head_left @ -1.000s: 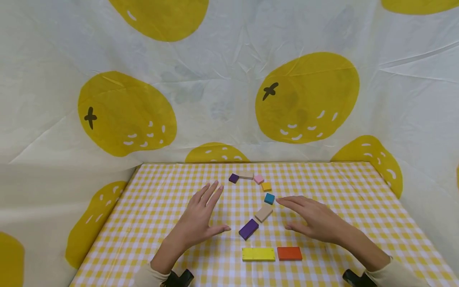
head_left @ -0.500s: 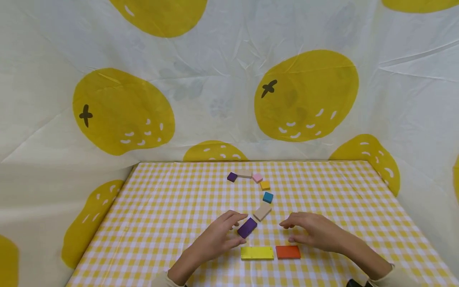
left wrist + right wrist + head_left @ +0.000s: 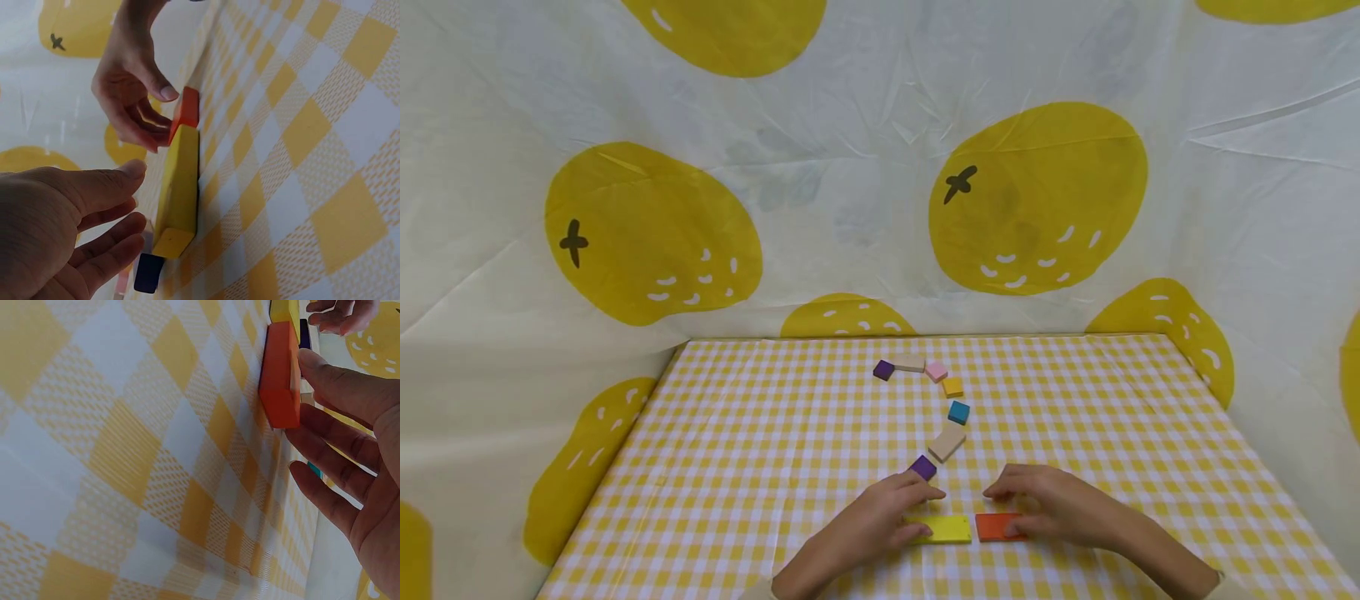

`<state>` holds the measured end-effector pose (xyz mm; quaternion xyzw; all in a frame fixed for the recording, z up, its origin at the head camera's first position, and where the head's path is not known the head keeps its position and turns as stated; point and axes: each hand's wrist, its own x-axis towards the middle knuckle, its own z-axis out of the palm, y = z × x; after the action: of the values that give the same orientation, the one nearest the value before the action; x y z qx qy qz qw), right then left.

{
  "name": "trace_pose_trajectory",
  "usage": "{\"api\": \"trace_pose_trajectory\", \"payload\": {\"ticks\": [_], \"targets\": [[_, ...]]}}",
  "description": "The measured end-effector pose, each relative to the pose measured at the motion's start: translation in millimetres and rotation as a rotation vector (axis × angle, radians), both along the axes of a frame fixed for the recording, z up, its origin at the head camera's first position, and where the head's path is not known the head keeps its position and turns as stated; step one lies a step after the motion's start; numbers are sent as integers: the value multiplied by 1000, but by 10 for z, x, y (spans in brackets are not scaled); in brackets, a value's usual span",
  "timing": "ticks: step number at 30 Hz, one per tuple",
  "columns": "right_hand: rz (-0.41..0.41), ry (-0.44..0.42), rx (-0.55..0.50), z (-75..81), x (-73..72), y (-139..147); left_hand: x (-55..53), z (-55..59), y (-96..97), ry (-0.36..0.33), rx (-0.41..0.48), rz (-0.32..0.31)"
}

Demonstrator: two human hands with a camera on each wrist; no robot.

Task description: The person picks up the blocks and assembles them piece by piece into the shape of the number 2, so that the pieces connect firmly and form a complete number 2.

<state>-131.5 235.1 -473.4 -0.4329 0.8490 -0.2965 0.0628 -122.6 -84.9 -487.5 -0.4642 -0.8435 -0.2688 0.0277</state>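
Left grip: I have the left hand (image 3: 887, 508) with its fingers loosely bent and parted from the thumb, gripping nothing.
Right grip: the right hand (image 3: 1052, 500) is likewise unclosed, thumb over one block; contact I cannot tell.
Yellow block: the long yellow block (image 3: 947, 530) lies flat beneath my left thumb.
Orange block: the orange block (image 3: 992, 527) lies just right of it, under the right thumb.
Change: half a second ago the left fingers were beside the purple block (image 3: 923, 468); now both hands are lower, over the near pair.
Meaning: I judge this an approach, with neither block held yet.
Curve beyond: a tan block (image 3: 947, 442), then a teal block (image 3: 958, 412), with smaller pieces farther off.
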Motion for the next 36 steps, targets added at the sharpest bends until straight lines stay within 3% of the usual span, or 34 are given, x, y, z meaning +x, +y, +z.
{"api": "trace_pose_trajectory", "payload": {"ticks": [5, 12, 19, 28, 36], "targets": [[19, 17, 1, -22, 19, -18, 25, -22, 25, 4, -32, -26], [43, 18, -25, -57, 49, -21, 47, -54, 53, 47, -100, -6], [42, 29, -47, -93, 69, -31, 42, -16, 94, 52, -168, -10], [22, 53, -33, -81, 68, -52, 6, 8, 198, 106, -196, -23], [12, 122, -12, -52, 41, -25, -15, -5, 280, 131, -199, 5]]}}
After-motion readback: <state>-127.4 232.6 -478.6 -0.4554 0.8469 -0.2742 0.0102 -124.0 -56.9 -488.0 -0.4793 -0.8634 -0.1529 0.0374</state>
